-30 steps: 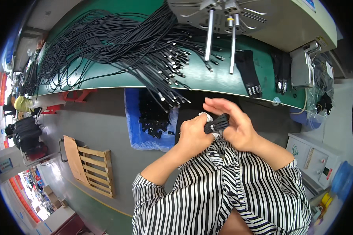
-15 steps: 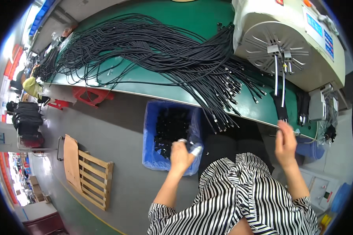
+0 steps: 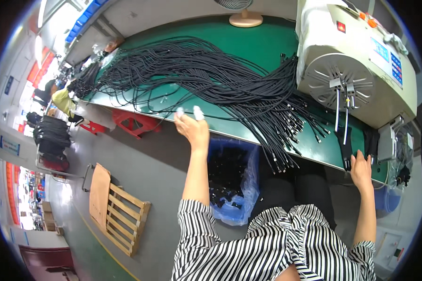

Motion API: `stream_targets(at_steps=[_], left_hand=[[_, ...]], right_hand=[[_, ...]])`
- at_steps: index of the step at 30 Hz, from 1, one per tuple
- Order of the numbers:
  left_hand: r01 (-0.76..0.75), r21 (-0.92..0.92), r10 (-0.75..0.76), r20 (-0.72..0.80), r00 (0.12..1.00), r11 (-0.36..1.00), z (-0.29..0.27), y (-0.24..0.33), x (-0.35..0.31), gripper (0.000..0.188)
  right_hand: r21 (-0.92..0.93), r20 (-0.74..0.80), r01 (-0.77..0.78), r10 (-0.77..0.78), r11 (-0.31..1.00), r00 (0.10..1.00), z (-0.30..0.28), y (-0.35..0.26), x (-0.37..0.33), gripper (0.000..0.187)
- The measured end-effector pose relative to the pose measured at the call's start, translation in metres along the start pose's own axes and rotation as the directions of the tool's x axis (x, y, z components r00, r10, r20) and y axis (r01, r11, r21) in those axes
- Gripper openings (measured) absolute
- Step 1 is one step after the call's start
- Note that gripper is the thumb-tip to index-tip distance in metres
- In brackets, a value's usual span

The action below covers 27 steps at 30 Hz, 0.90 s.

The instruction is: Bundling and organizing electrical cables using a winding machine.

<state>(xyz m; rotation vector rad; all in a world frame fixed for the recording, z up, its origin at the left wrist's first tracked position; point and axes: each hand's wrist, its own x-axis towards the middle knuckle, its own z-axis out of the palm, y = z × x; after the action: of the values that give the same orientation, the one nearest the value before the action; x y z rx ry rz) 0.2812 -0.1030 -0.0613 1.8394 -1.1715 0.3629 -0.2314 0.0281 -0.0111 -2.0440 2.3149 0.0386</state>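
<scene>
My left hand point(image 3: 193, 130), with white covers on two fingertips, reaches the table's front edge beside a loose strand of the black cables point(image 3: 211, 89). Its fingers are stretched apart; no object shows in them. At the table's right front, my right hand point(image 3: 362, 172) spreads its fingers at the edge, between two flat black bundles. One black bundle point(image 3: 345, 147) lies left of the fingers; the other black bundle point(image 3: 371, 140) is just beyond them. Above them stands a cream machine point(image 3: 333, 40) with a slotted round disc point(image 3: 326, 93) and two long metal prongs.
Below the table edge stands a blue bin point(image 3: 254, 187) lined with plastic, holding small black pieces. A red stool point(image 3: 136, 122) and a wooden pallet point(image 3: 129, 213) are at the left. A fan point(image 3: 245, 18) stands at the back. Another person point(image 3: 63, 100) sits far left.
My left hand has risen from over the blue bin to the table edge. My right hand has come down beside the black bundles. The view has shifted, bringing the fan further into sight.
</scene>
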Motion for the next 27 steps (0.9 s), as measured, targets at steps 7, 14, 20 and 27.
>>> stream_targets(at_steps=[7,14,20,27], left_hand=[[0.5,0.308,-0.571,0.215,0.792,0.81,0.036,-0.026,0.091,0.087],[0.141,0.434,-0.35,0.451,0.821,0.89,0.094,-0.031,0.106,0.083],[-0.167,0.469,-0.093,0.482,0.871,0.867,0.129,-0.07,0.146,0.078],[-0.163,0.211,0.023,0.545,0.838,0.964,0.149,-0.107,0.183,0.064]], right_hand=[[0.161,0.007,0.008,-0.009,0.987,1.0,-0.008,0.005,-0.011,0.046],[0.219,0.005,0.016,-0.017,0.976,1.0,-0.001,0.009,-0.017,0.053],[0.266,0.025,0.014,-0.021,0.964,0.999,-0.005,0.005,-0.016,0.058],[0.249,0.058,0.037,-0.053,0.968,0.997,-0.002,0.009,-0.012,0.066]])
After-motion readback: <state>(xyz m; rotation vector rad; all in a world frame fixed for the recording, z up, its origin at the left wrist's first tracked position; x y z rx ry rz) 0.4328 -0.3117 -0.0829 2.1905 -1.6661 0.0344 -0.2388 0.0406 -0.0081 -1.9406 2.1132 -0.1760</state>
